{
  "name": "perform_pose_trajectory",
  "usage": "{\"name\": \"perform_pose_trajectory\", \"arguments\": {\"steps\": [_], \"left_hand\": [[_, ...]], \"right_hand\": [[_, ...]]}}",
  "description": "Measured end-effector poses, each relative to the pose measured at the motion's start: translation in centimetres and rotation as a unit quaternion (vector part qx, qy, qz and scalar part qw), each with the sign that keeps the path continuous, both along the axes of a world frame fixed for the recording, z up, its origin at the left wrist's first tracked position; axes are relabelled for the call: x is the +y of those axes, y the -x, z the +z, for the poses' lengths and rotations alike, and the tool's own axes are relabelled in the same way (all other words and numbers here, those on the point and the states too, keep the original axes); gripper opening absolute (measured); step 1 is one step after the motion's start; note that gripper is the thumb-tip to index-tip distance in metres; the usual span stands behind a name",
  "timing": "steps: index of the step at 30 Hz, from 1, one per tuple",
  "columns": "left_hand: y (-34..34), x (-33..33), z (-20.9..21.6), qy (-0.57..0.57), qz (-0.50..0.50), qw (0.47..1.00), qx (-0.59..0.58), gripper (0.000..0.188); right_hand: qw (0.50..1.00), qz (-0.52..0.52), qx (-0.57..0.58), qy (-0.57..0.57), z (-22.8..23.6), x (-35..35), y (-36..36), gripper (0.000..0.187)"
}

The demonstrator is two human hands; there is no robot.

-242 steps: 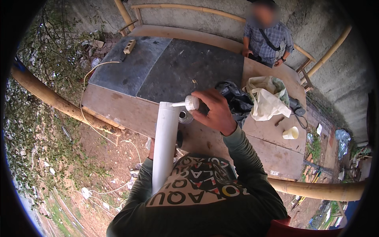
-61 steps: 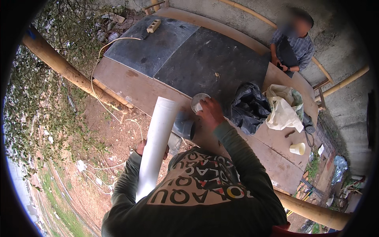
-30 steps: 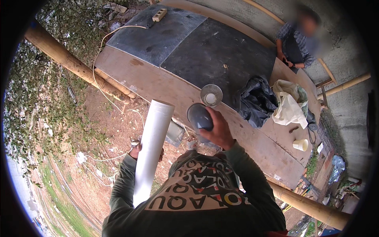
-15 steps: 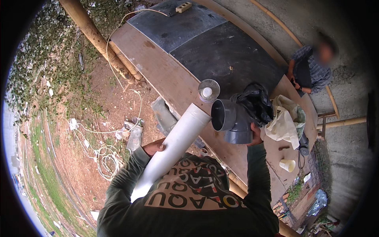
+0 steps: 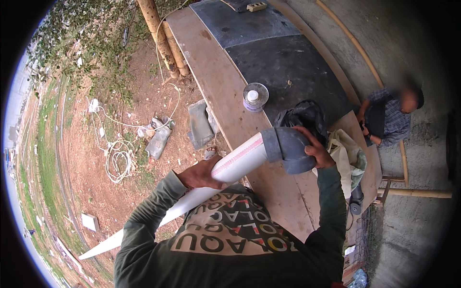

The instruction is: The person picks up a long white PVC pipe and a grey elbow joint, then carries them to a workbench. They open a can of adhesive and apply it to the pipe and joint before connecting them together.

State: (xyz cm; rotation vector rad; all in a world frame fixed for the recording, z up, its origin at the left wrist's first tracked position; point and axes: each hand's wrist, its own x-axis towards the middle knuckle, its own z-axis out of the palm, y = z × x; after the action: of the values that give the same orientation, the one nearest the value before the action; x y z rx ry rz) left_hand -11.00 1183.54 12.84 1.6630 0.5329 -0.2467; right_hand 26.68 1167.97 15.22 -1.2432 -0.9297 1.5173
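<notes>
A long white pipe (image 5: 238, 163) with a line of red print slants up across my body, and my left hand (image 5: 204, 174) is wrapped round it. Its upper end meets a dark grey elbow fitting (image 5: 289, 150), whose collar surrounds the pipe's end. My right hand (image 5: 317, 148) grips the elbow from its right side, fingers over the top and thumb toward me. How deep the pipe sits inside the collar is hidden. Just beyond the elbow, a crumpled black plastic bag (image 5: 303, 116) lies on the table.
On the wooden table (image 5: 204, 62) stand a clear container with a white cap (image 5: 254, 97) and a pale cloth bag (image 5: 342, 153). A power strip (image 5: 256, 6) lies at the far end. Another person (image 5: 390, 115) is at the right. Coiled cable (image 5: 120, 161) lies on the ground.
The pipe's end and the elbow, apart before, are now joined. My left hand has moved right along with the pipe, and the elbow has turned in my right hand.
</notes>
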Motion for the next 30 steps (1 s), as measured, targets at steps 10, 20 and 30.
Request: {"name": "perform_pose_trajectory", "arguments": {"steps": [10, 20, 30], "left_hand": [[-0.8, -5.8, -1.5, -0.145, 0.054, 0.988, -0.002, 0.087], [-0.6, -5.4, -2.4, -0.189, 0.067, 0.98, 0.013, 0.093], [-0.8, -3.0, -3.7, -0.188, 0.048, 0.981, 0.021, 0.09]], "right_hand": [[0.987, 0.141, 0.038, 0.063, -1.7, 1.0, -1.6, 0.085], [0.986, 0.159, 0.047, 0.037, -2.2, 2.0, -4.8, 0.078], [0.99, -0.031, 0.135, -0.02, -2.6, -2.7, -5.6, 0.073]]}}
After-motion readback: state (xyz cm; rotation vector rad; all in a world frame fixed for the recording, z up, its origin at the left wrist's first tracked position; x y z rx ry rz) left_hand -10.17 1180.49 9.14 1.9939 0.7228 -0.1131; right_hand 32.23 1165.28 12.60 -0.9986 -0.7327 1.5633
